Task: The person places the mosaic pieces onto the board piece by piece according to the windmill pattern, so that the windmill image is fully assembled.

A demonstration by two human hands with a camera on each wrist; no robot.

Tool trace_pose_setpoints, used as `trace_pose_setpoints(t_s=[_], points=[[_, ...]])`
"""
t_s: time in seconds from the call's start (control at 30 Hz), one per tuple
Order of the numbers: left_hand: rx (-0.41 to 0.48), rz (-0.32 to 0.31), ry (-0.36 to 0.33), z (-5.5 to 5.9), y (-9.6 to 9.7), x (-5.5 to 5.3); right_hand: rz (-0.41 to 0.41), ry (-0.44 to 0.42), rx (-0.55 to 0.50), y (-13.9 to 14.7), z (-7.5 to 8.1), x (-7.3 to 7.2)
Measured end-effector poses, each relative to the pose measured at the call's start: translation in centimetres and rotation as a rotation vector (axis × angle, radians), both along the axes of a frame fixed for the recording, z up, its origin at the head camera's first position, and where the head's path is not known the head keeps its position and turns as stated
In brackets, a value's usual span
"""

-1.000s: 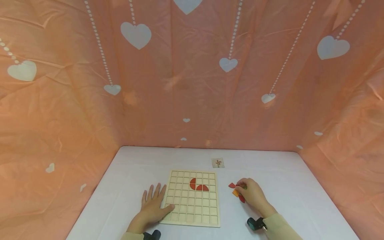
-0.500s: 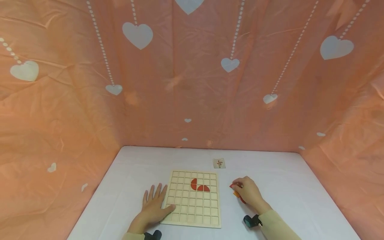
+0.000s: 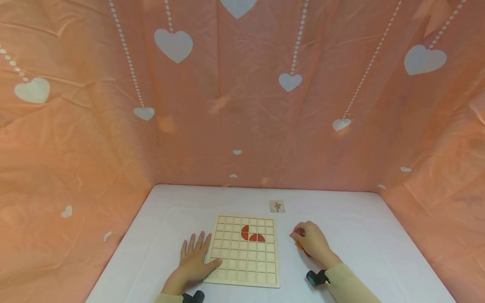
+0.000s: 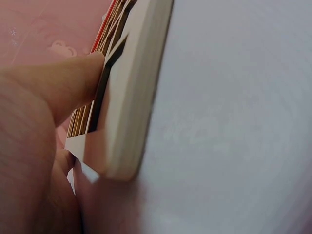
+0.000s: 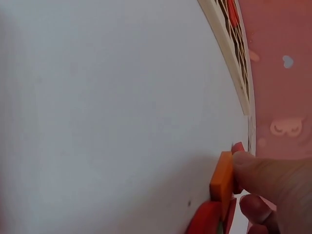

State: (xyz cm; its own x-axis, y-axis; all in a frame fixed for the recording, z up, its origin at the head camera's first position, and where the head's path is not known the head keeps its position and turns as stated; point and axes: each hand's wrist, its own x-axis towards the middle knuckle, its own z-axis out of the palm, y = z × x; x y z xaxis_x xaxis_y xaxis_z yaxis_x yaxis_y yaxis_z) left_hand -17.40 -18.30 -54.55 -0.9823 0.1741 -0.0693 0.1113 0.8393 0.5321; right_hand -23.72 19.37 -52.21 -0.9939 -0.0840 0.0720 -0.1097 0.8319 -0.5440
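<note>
While the red piece [image 5: 238, 146] sits right of the grid board [image 3: 242, 266], just beside the orange piece [image 5: 223, 178], we find the right hand [image 3: 313, 244] over both, fingers curled; whether they pinch anything we cannot tell. The left hand [image 3: 193, 265] spreads its fingers, thumb on the board. We judge crowding the main risk: lifting one piece could knock its neighbour. Picture card [image 3: 277, 206] lies beyond.

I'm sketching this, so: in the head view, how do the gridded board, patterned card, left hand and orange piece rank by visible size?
Largest to smallest:
Gridded board
Left hand
Patterned card
Orange piece, partly hidden by the right hand
</note>
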Motion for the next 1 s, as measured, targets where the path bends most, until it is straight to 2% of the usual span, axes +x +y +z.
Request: trace_pose_setpoints(t_s=[0.2,0.37,0.43,0.53,0.67,0.8,1.0], points=[[-0.012,-0.001,-0.011,0.2,0.0,0.1,0.01,0.021,0.016,-0.2,0.1,0.2],[0.003,-0.004,0.011,0.0,0.1,0.1,0.002,0.0,0.008,-0.4,0.3,0.4],[-0.003,-0.004,0.017,-0.2,0.0,0.1,-0.019,-0.023,-0.042,-0.6,0.5,0.6],[0.006,-0.004,0.024,-0.3,0.0,0.1,-0.06,-0.062,-0.178,-1.5,0.8,0.8],[0.005,0.001,0.02,-0.2,0.0,0.1,-0.081,-0.065,-0.337,-3.6,1.0,1.1],[-0.012,0.004,0.005,-0.3,0.0,0.1,-0.052,-0.059,-0.425,-6.1,0.9,1.3],[-0.02,0.002,-0.001,-0.3,0.0,0.1,0.047,-0.05,-0.504,-9.4,0.5,1.5]])
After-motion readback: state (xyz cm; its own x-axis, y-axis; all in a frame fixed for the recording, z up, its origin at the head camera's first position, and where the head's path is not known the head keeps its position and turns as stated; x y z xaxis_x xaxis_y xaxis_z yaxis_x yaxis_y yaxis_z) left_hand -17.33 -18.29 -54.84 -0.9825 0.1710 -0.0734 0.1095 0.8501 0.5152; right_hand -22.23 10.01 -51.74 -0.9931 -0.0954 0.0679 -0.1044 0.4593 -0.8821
